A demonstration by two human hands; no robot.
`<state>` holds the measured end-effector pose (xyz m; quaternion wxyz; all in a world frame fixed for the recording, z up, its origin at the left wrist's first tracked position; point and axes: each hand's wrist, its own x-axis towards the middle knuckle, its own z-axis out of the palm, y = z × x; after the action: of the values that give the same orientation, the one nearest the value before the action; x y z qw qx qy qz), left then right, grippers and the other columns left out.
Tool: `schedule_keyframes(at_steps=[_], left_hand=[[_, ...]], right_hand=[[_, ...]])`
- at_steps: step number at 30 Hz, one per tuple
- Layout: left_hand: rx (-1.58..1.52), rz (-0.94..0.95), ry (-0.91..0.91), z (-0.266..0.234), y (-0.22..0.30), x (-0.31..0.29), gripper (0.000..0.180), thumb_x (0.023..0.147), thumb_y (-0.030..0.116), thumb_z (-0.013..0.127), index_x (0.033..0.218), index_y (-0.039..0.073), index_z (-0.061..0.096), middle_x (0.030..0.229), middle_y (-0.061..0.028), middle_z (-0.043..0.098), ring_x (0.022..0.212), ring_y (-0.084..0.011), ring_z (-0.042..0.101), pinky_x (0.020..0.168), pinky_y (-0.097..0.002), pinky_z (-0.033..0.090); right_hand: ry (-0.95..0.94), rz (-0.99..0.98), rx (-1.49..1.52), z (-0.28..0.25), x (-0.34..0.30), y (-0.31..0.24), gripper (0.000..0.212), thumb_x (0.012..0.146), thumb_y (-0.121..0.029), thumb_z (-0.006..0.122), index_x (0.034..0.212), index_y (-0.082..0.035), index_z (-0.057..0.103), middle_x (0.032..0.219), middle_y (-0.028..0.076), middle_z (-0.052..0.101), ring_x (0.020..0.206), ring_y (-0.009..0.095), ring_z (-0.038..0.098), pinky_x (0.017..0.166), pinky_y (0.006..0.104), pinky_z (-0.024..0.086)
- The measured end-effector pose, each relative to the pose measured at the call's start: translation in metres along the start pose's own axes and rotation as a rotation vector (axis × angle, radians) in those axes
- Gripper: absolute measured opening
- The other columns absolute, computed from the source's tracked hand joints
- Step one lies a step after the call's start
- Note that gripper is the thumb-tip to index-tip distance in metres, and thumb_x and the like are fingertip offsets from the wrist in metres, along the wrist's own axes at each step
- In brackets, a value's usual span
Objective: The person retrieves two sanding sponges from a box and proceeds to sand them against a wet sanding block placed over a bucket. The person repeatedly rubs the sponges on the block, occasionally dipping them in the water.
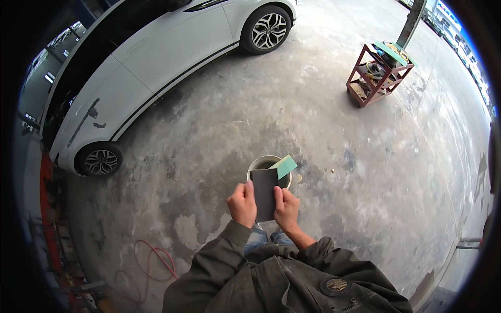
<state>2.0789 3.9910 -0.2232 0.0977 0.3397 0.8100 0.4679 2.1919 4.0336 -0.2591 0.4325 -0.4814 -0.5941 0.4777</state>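
A dark grey sheet of sandpaper (265, 194) is held upright in front of my body, with a hand on each side edge. My left hand (242, 204) pinches its left edge, the thumb lying along the front. On the opposite edge, my right hand (286, 208) grips with its thumb up and fingers curled. Just beyond the sheet stands a round, pale-rimmed bucket (261, 159) on the floor, partly hidden behind the sheet. A green and pale yellow flat block (285, 166) slants over the bucket's right rim; its lower end is hidden.
A white car (172, 49) with dark grey patches on its side stands at the far left. A red hose (156, 254) curls over the concrete floor (209, 130) at the near left. A reddish three-shelf cart (377, 78) loaded with supplies stands at the far right.
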Motion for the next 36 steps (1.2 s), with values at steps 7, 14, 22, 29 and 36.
schedule_keyframes(at_steps=[7,14,22,29,36], left_hand=[[-0.096,-0.311,-0.338,0.009,-0.046,-0.074,0.033,0.102,0.030,0.060,0.082,0.003,0.062,0.056,-0.0072,0.063,0.051,-0.0167,0.064,0.051,-0.0322,0.047],[-0.355,-0.765,-0.405,0.015,-0.110,-0.073,0.027,0.097,0.020,0.068,0.078,0.003,0.058,0.057,-0.0030,0.060,0.044,-0.0076,0.051,0.042,-0.0259,0.038],[-0.532,-1.106,-0.904,0.064,-0.197,-0.069,0.025,0.096,0.023,0.067,0.079,0.006,0.061,0.057,-0.0031,0.057,0.042,-0.0079,0.047,0.038,-0.0241,0.033],[-0.130,-0.505,-0.555,0.132,-0.304,-0.033,0.020,0.091,0.021,0.070,0.099,0.002,0.065,0.077,-0.0083,0.065,0.064,-0.0191,0.063,0.058,-0.0327,0.051],[0.430,0.142,-0.590,0.224,-0.451,0.034,0.081,0.072,0.028,0.086,0.138,0.004,0.047,0.143,-0.0186,0.046,0.135,-0.0338,0.043,0.115,-0.0527,0.031]], right_hand=[[0.035,0.131,-0.093,-0.011,-0.002,0.044,0.043,0.099,-0.026,0.064,0.070,0.003,0.055,0.056,0.020,0.045,0.049,0.016,0.037,0.048,0.0382,0.035],[-0.341,0.267,-0.422,-0.023,-0.031,0.116,0.025,0.092,-0.022,0.069,0.106,-0.002,0.064,0.091,0.015,0.069,0.074,0.026,0.065,0.068,0.0398,0.051],[-0.849,-0.275,-0.773,-0.033,-0.029,0.185,0.059,0.078,-0.010,0.065,0.136,-0.005,0.053,0.137,0.016,0.057,0.123,0.030,0.058,0.102,0.0382,0.047],[-1.055,0.002,-0.858,0.009,-0.013,0.290,0.048,0.087,-0.014,0.059,0.134,-0.007,0.053,0.117,0.014,0.067,0.101,0.032,0.067,0.079,0.0408,0.056],[-1.196,-0.585,-0.947,0.055,0.064,0.450,0.048,0.091,-0.016,0.049,0.134,0.006,0.054,0.139,0.020,0.056,0.123,0.031,0.057,0.104,0.0389,0.045]])
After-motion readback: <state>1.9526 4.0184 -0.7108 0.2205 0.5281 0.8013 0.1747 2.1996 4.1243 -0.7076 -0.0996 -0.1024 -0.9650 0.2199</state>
